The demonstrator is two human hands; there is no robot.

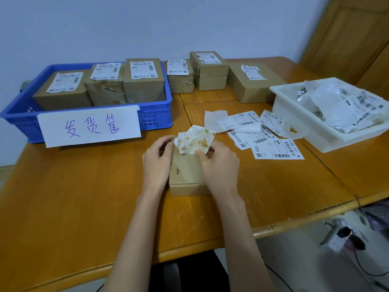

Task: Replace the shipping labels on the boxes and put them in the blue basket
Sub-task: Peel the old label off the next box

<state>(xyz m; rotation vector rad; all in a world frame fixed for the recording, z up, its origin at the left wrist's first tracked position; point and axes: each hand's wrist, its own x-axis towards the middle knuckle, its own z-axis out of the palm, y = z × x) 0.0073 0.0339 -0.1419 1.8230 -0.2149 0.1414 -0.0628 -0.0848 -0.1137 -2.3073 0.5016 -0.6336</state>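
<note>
The box (186,173) lies on the counter (84,197) with its long axis running away from the person. The old label (194,140), peeled up from the box's far end, is pinched by the right hand (219,165). The box's left edge is held by the left hand (157,163). The blue basket (155,116) sits to the far left, nearer the left hand; fresh labels (277,149) lie right.

We see a blue basket (155,118) with latticed walls, brown cardboard boxes (145,83), white labels (277,149) with black barcodes, a white tray (294,114), and an orange-brown table (84,197); the peeled label (195,142) seems brown-blotched.
</note>
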